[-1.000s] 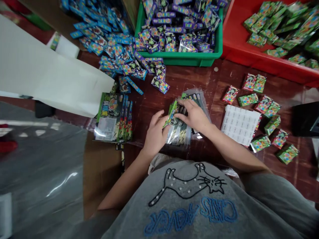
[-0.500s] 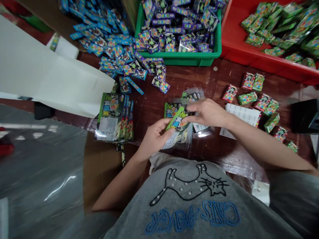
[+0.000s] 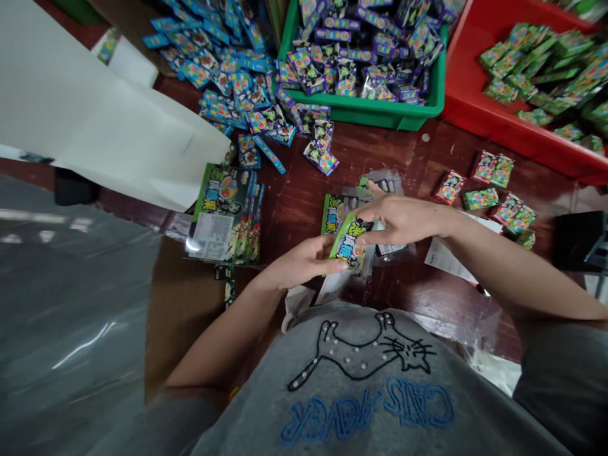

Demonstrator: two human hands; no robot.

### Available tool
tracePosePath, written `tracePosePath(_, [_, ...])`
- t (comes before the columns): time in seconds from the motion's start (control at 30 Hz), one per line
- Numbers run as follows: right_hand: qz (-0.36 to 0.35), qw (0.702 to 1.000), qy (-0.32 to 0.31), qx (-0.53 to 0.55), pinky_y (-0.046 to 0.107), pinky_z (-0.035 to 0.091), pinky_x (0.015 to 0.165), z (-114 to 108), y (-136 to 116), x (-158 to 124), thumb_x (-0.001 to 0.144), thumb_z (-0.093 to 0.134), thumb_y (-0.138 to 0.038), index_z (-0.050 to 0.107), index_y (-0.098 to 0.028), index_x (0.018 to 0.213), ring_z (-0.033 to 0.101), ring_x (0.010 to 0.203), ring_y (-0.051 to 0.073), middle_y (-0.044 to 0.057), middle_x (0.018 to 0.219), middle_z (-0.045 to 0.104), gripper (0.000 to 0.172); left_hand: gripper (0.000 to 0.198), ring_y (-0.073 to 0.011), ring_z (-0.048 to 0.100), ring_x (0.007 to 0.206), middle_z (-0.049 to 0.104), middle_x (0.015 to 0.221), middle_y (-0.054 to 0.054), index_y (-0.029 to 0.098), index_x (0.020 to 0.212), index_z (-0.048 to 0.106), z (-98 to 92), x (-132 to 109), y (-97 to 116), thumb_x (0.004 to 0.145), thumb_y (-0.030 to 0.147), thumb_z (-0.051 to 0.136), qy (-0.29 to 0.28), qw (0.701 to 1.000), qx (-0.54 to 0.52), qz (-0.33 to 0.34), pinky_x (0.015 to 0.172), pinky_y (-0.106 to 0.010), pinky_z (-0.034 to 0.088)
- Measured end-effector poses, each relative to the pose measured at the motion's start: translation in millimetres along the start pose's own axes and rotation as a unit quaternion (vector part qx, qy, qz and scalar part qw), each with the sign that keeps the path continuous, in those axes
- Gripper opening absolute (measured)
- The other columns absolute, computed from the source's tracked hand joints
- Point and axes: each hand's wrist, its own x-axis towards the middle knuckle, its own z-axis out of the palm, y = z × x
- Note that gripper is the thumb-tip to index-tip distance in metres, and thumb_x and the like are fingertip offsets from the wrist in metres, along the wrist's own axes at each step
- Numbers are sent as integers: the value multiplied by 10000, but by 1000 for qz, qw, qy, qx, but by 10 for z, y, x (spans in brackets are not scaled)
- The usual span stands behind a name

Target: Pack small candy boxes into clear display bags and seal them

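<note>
Packet (image 3: 348,246) shows its front more fully than before, left fingers (image 3: 323,243) and right fingers (image 3: 372,211) clamping it.

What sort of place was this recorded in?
Probably a packing workshop, judging by the bulk goods: a green plastic crate heaped with small purple boxes, a red plastic bin holding small green boxes, and a loose pile of small blue boxes.
</note>
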Motion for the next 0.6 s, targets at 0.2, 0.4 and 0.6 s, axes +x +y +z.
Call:
tracePosePath(0.2, [35, 979, 201, 19, 699, 294, 1279, 165, 57, 143, 1025, 580, -634, 720, -236, 1217, 688, 1303, 323, 100, 1308, 747, 464, 363, -213, 746, 941, 819, 1072, -61, 181, 1094, 801, -42, 76, -128, 842, 433, 864, 190, 976, -96, 34, 931, -368, 591])
tracePosePath(0.4, [277, 932, 233, 5, 415, 584, 746, 920, -138, 290, 1076, 386, -707, 618, -132, 1290, 768, 829, 300, 157, 956, 786, 656, 432, -202, 752, 899, 818, 1061, -54, 184, 1076, 772, 134, 216, -291, 819, 511, 886, 358, 911, -180, 98, 871, -332, 601])
tracePosePath(0.6, [394, 881, 204, -165, 308, 411, 613, 1284, -60, 506, 1158, 267, -460, 678, -130, 1177, 762, 721, 276, 169, 893, 807, 527, 521, -293, 731, 1227, 752, 1335, -143, 196, 1306, 659, 297, 315, -597, 953, 575, 718, 428, 895, -68, 105, 1064, -429, 579])
